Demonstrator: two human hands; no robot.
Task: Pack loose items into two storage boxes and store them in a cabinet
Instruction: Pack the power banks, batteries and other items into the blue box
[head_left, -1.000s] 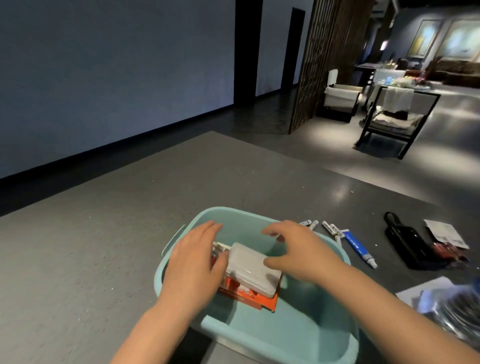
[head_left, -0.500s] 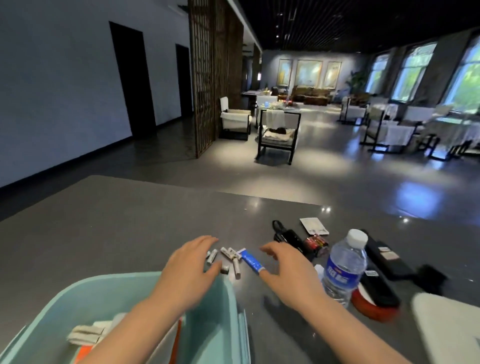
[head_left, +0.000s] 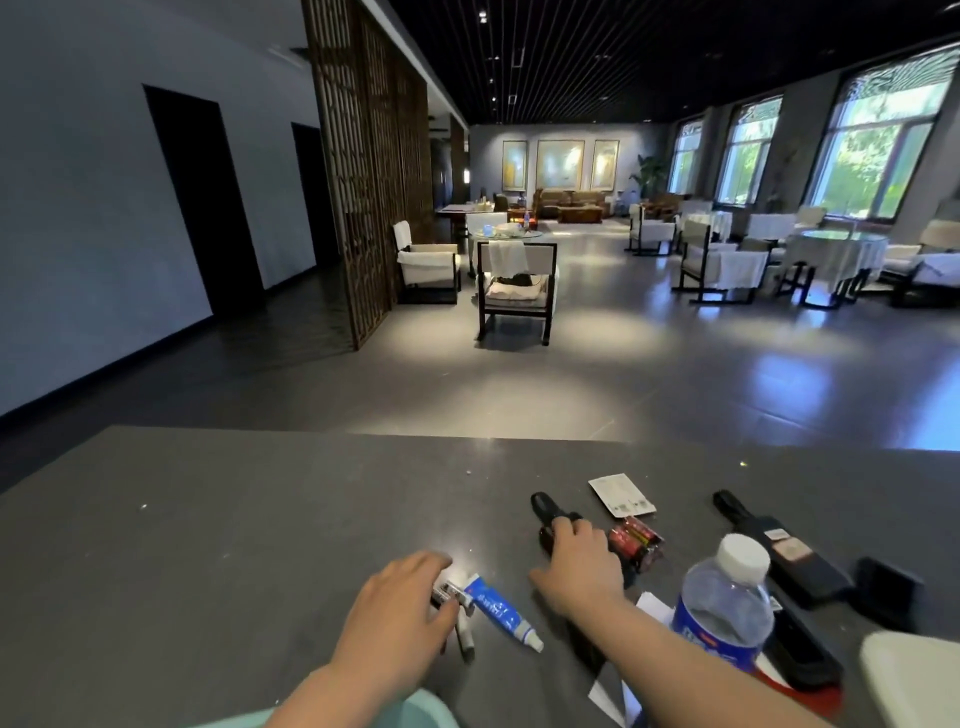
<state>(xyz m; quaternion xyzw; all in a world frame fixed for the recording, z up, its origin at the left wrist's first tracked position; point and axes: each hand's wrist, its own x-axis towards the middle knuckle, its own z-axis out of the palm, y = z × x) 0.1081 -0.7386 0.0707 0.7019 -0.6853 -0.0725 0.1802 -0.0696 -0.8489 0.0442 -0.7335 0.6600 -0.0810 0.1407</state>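
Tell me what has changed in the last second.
Both hands left the box. The left hand now covers the small batteries beside the blue tube; the right hand rests on the black tool. Bottle and red batteries stayed put.

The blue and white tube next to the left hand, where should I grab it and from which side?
Grip the blue tube across its wide blue body, near the flat crimped end, not at the narrow white cap. It lies flat on the table, slanting toward you. Its right side is bare table, while the left hand and small batteries crowd its left, so coming from above and the right probably suits best.
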